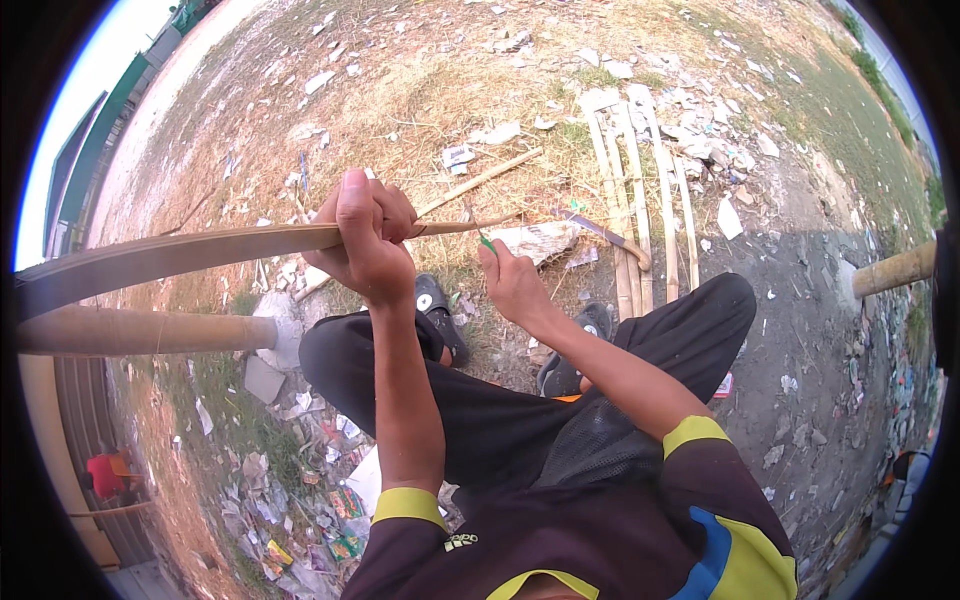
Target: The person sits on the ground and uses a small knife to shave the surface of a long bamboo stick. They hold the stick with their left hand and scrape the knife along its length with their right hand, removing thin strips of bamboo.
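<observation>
A long, flat bamboo strip (pixel 200 250) comes in from the left edge and tapers past my left hand (pixel 362 235). That hand is closed around it, thumb uppermost. My right hand (pixel 515 287) is closed on a small knife (pixel 487 243) with a green handle. Its thin blade points up and away, close to the strip's narrow end; whether blade and strip touch, I cannot tell. Just beyond my right hand, a long blade-like tool with a curved brown handle (pixel 625 244) lies on the ground beside a pale flat piece (pixel 535 241).
Several split bamboo lengths (pixel 663 185) lie side by side, ahead to the right. Another bamboo stick (pixel 480 183) rests on dry grass. Thick bamboo poles stand at left (pixel 150 331) and right (pixel 893 272). Litter covers much ground; a person in red (pixel 105 475) is far left.
</observation>
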`<action>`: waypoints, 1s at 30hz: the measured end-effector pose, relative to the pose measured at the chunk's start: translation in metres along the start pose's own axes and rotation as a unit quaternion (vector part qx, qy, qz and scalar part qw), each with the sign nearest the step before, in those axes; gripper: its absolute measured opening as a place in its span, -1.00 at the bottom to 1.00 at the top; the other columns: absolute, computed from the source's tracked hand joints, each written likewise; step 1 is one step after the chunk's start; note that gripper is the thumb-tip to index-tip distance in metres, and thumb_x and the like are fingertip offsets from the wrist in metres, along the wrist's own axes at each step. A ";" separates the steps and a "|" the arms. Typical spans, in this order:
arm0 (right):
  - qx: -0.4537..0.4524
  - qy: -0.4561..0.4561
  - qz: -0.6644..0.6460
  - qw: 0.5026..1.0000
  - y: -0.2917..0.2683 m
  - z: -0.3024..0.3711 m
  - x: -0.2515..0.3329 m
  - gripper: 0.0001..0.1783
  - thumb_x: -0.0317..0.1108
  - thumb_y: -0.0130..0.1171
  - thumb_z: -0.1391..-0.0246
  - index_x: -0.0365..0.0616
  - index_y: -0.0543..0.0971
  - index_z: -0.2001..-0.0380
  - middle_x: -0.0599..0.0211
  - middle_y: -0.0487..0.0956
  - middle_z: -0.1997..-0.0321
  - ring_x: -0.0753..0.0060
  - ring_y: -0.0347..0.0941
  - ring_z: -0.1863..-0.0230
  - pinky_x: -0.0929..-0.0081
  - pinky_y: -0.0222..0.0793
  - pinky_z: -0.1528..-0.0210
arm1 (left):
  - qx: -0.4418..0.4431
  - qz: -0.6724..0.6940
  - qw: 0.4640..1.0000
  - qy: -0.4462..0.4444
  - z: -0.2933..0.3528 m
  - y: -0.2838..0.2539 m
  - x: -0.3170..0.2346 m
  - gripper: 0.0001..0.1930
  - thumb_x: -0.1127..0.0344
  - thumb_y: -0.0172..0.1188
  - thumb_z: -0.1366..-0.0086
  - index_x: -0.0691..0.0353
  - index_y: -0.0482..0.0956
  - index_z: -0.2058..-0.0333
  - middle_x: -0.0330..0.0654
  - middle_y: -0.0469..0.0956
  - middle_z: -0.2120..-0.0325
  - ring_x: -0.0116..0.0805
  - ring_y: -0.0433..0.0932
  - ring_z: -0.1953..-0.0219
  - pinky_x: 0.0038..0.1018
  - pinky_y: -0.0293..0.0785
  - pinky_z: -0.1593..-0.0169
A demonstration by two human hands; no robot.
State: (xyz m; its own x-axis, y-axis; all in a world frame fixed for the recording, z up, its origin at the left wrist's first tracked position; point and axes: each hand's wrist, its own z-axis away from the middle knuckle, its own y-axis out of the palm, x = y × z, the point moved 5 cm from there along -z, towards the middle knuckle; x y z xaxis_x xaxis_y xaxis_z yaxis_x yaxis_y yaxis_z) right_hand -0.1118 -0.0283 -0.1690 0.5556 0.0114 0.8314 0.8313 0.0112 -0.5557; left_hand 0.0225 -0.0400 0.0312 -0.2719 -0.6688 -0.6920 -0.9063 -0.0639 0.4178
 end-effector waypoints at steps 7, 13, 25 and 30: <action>-0.001 -0.042 0.056 0.998 0.013 -0.023 -0.017 -0.50 -0.02 -0.27 -0.32 -0.29 0.43 0.29 -0.33 0.51 0.53 -0.36 0.50 0.37 -0.14 0.42 0.30 | -0.017 -0.037 0.999 -0.011 -0.004 -0.012 0.002 -0.55 0.37 -0.14 -0.34 0.04 -0.03 0.74 -0.39 -0.06 0.86 -0.59 -0.15 0.81 -0.52 -0.12 0.71; 0.081 0.193 0.226 0.951 0.004 -0.025 -0.189 -0.44 0.01 -0.27 -0.31 -0.32 0.48 0.20 -0.25 0.56 0.23 -0.26 0.50 0.13 -0.04 0.43 0.13 | -0.040 -0.033 0.999 -0.005 -0.009 -0.008 -0.001 -0.54 0.36 -0.13 -0.34 0.04 -0.04 0.74 -0.39 -0.07 0.85 -0.59 -0.15 0.80 -0.52 -0.10 0.70; 0.036 -0.026 -0.098 0.994 -0.031 0.001 0.027 -0.60 -0.15 -0.26 -0.31 -0.28 0.42 0.29 -0.24 0.46 0.56 -0.29 0.44 0.40 -0.08 0.26 0.32 | -0.181 -0.129 0.975 0.023 -0.004 -0.010 -0.007 -0.49 0.18 -0.02 -0.40 0.07 0.07 0.74 -0.39 0.02 0.82 -0.56 0.01 0.78 -0.52 0.01 0.66; 0.014 -0.095 -0.130 0.987 -0.041 0.026 0.092 -0.66 -0.19 -0.20 -0.31 -0.29 0.40 0.31 -0.23 0.43 0.64 -0.29 0.43 0.49 -0.07 0.27 0.43 | -0.217 -0.146 0.965 0.012 0.002 -0.006 -0.011 -0.50 0.15 -0.01 -0.41 0.09 0.10 0.73 -0.38 0.03 0.82 -0.56 0.04 0.79 -0.53 0.04 0.68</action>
State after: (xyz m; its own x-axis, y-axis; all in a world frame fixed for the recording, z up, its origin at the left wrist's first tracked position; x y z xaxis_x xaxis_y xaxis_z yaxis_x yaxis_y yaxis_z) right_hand -0.0952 -0.0014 -0.0703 0.3088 0.1927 0.9314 0.9429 0.0665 -0.3264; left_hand 0.0305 -0.0309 0.0349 -0.0136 -0.5915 -0.8062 -0.7209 -0.5529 0.4179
